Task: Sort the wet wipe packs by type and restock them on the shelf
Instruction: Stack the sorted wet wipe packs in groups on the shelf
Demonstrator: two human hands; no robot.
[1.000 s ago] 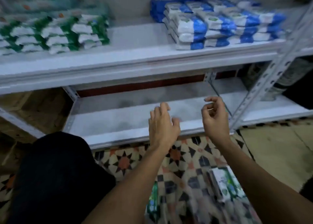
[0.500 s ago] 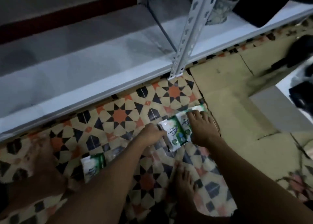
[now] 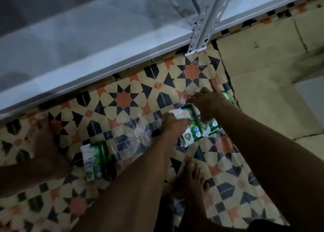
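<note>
While both arms reach down to the patterned floor mat (image 3: 122, 98), the left hand (image 3: 172, 125) has its fingers curled round the near end of a green-and-white wipe pack (image 3: 190, 125), which lies on the mat among a small cluster of like packs. The right hand (image 3: 207, 103) lies over the same cluster, index finger straight and pointing away, remaining fingers bent onto the packs. A separate pack (image 3: 95, 161) lies on the mat to the left, well apart, in front of the white bottom shelf (image 3: 78, 44); bare feet rest on the mat.
</note>
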